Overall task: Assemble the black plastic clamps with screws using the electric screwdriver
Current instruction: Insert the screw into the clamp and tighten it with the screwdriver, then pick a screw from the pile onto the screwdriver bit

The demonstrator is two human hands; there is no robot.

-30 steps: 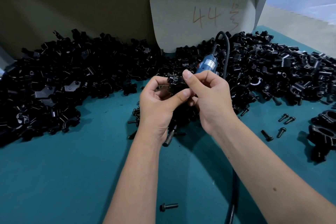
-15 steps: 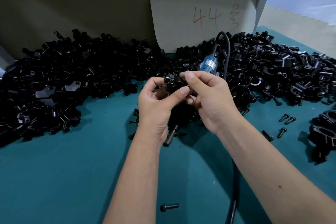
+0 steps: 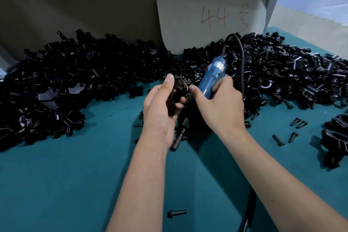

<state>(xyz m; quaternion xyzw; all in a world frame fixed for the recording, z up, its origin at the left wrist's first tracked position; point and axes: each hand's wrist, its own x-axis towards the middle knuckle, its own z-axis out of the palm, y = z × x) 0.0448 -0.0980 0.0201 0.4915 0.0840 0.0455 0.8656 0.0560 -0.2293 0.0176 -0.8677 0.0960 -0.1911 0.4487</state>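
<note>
Left hand (image 3: 160, 111) grips black ribbed clamp (image 3: 177, 92); right hand (image 3: 218, 107) wraps blue corded electric screwdriver (image 3: 211, 78), just beside clamp.

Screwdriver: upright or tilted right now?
Tilted. The blue screwdriver leans in the right hand, cord end up and away, bit end down toward the table.

Glossy black plastic clamps (image 3: 98, 88) lie on matt teal cloth (image 3: 66, 184); screwdriver (image 3: 211, 79) smooth blue plastic.

A teal table (image 3: 66, 184) carried a long heap of black clamp parts (image 3: 84, 81) along its back. Loose screws (image 3: 299, 124) lay right, one screw (image 3: 176, 213) nearer.
</note>
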